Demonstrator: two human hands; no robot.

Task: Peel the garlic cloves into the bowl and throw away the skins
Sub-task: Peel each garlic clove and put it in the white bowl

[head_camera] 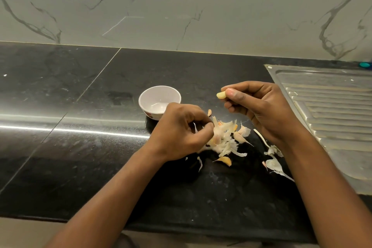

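Skins (225, 139) of garlic lie in a loose pile on the black counter (80, 147), a little nearer than the white bowl (160, 98) and to its right. The left hand (181, 133) is low over the left edge of this pile. Its fingers are curled, and thumb and forefinger pinch some of the skins. The right hand (259, 106) is raised above the counter, right of the bowl and farther than the pile. Its thumb and fingertips grasp a peeled clove (221, 95), pale yellow, whose free end points left toward the bowl. Some unpeeled cloves (225, 160) are mixed in the pile, one at its near edge. More loose skins lie beside the right wrist. At the right is a steel drainboard (332, 110), and behind the counter a marble wall (181, 6).
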